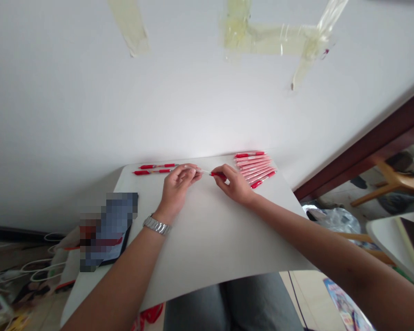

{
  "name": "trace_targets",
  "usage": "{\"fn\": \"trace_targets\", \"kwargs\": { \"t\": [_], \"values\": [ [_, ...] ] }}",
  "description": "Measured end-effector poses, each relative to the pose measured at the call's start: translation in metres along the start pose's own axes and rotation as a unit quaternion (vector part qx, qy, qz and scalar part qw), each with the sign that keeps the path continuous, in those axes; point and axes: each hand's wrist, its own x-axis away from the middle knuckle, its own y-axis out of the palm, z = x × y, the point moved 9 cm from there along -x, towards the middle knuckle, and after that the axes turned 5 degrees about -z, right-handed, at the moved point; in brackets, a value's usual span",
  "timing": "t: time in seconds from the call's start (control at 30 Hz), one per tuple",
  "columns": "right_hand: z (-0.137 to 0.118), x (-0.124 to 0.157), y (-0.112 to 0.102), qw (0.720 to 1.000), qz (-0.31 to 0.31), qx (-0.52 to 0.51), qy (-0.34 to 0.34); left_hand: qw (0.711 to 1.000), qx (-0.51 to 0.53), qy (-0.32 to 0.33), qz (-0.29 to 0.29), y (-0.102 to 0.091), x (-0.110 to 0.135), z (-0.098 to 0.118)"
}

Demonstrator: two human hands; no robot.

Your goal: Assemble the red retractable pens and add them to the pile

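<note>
Currently both hands pinch one red pen (210, 173) at mid-table: left hand (176, 183) grips the clear barrel end, right hand (235, 184) grips the red end. Left of that pen, two finished-looking pens (154, 168) lie side by side. Right of it, a stack of refills or pens (255, 168) waits, so most work looks left.

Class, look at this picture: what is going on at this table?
A person sits at a small white table and holds one red pen between both hands. The left hand pinches the clear end; the right hand grips the red end. Two red pens lie by the left hand, and a row of pens lies by the right. A metal watch sits on the left wrist.
</note>
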Motion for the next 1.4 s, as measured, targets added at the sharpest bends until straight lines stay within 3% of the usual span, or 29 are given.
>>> {"fn": "trace_targets", "kwargs": {
  "t": [0.33, 1.07, 1.4],
  "values": [
    [0.005, -0.003, 0.002, 0.999, 0.044, -0.003, 0.03, 1.0, 0.002, 0.011, 0.018, -0.004, 0.002, 0.002],
    [0.012, -0.003, 0.003, 0.997, 0.023, -0.029, 0.061, 1.0, -0.004, -0.001, 0.005, -0.003, 0.003, 0.002],
    [0.021, -0.001, 0.001, 0.996, 0.041, -0.026, 0.076, 0.999, 0.02, 0.006, 0.046, -0.012, 0.0, 0.001]
  ]
}}
